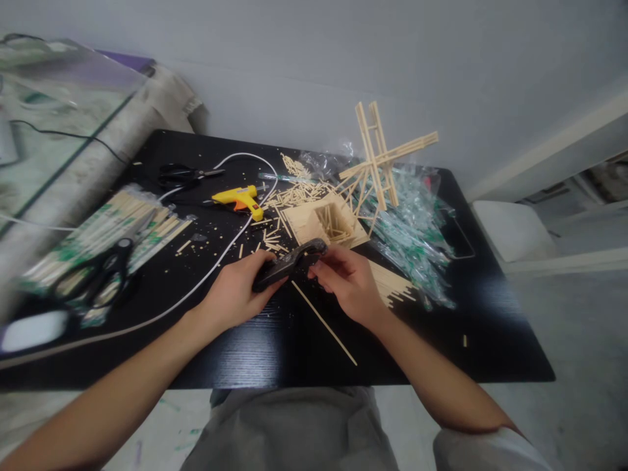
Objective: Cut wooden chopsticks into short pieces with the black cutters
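My left hand [240, 291] grips the handle of a black cutter [289, 261] above the black table [490, 340], while my right hand [348, 281] pinches its front end. A long wooden stick [326, 324] slants beneath both, its upper end just under the cutter. Behind: a small wooden box frame [304, 226] and a yellow glue gun [240, 198].

Clear passage: the bare bench [490, 340] surface right of the right hand [350, 284], out to the edge. Centre: blocked by the black tool [294, 260] and a long stick [324, 323]. Rear: glue gun [240, 198], stick frame [375, 160], wrappers [417, 242]. Left (most cluttered): white cable [196, 292], scissors [103, 275], bundled sticks [98, 232].
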A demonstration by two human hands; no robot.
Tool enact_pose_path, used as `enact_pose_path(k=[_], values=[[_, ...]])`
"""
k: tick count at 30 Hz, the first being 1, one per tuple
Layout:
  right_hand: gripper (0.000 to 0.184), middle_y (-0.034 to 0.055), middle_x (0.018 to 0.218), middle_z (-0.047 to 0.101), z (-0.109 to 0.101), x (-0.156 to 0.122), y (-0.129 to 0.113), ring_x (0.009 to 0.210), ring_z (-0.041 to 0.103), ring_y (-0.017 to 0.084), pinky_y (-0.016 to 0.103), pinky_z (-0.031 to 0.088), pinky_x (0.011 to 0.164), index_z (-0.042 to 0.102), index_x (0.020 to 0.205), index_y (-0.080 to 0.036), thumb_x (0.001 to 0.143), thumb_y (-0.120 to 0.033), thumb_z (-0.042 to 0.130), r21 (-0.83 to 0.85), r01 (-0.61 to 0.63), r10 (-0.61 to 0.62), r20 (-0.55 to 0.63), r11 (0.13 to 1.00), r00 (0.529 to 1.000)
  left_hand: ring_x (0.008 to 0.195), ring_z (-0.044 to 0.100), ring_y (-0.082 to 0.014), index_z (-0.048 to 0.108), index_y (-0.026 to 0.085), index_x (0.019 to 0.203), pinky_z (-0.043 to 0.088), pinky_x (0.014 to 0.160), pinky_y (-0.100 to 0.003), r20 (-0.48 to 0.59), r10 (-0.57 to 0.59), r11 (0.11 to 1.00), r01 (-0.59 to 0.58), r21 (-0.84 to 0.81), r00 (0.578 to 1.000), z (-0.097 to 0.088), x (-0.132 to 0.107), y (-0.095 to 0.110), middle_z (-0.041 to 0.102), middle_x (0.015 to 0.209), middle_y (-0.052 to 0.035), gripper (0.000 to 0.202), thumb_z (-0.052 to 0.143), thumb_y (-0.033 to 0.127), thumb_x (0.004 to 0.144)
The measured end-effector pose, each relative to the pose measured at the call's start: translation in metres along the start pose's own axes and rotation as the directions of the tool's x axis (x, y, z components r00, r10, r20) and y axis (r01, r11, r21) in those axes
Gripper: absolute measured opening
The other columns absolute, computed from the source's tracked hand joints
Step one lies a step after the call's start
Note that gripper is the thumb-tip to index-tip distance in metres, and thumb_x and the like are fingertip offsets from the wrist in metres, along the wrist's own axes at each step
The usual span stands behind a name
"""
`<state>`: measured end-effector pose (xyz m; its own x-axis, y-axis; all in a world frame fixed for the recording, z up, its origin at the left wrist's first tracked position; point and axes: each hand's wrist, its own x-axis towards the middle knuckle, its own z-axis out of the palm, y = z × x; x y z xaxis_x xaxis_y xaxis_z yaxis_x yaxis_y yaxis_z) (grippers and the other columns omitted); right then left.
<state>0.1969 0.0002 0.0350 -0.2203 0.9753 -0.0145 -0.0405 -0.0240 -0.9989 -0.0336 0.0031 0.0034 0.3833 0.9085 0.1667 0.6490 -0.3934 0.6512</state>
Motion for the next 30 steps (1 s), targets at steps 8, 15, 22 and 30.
enact_pose_path(k=[8,15,22,30], values=[[0.033,-0.0004,0.07,0.066,0.0009,-0.0013,0.001,0.059,0.057,0.012,0.025,0.043,0.052,0.069,0.087,-0.02,0.086,-0.052,0.079,0.028,-0.021,0.021,-0.009,0.999,1.0,0.071,0.069,-0.0181,0.062,0.021,0.106,0.05,0.065,-0.028,0.028,-0.008,1.0,0.008,-0.006,1.0,-0.0007,0.0001,-0.0007,0.072,0.086,-0.0015,0.023,0.06,0.042,0.096],[0.038,-0.0005,0.067,0.066,0.002,-0.0019,0.001,0.054,0.051,0.01,0.024,0.04,0.05,0.068,0.083,-0.019,0.083,-0.055,0.081,0.029,-0.029,0.03,-0.027,0.999,0.999,0.068,0.069,-0.0178,0.06,0.021,0.102,0.048,0.063,-0.026,0.018,-0.003,1.0,0.003,-0.001,1.0,-0.0013,0.001,0.0021,0.071,0.082,-0.0012,0.017,0.061,0.036,0.094],[0.036,-0.001,0.065,0.066,0.0027,-0.0024,0.0005,0.052,0.047,0.009,0.024,0.038,0.049,0.068,0.08,-0.019,0.086,-0.052,0.079,0.027,-0.025,0.026,-0.022,0.999,0.999,0.063,0.066,-0.0162,0.061,0.021,0.098,0.046,0.06,-0.025,0.015,-0.004,0.998,0.003,0.057,1.0,-0.0024,-0.0006,0.0002,0.069,0.077,0.0006,0.01,0.06,0.029,0.092],[0.037,-0.0001,0.066,0.065,0.0044,-0.0031,0.0019,0.052,0.044,0.009,0.024,0.033,0.047,0.066,0.077,-0.018,0.087,-0.052,0.077,0.067,-0.066,0.066,0.006,0.996,0.998,0.063,0.067,-0.0168,0.06,0.022,0.092,0.047,0.061,-0.024,0.019,-0.006,0.995,0.004,0.101,1.0,-0.0043,0.0001,0.0029,0.069,0.074,0.0006,0.005,0.057,0.025,0.09]])
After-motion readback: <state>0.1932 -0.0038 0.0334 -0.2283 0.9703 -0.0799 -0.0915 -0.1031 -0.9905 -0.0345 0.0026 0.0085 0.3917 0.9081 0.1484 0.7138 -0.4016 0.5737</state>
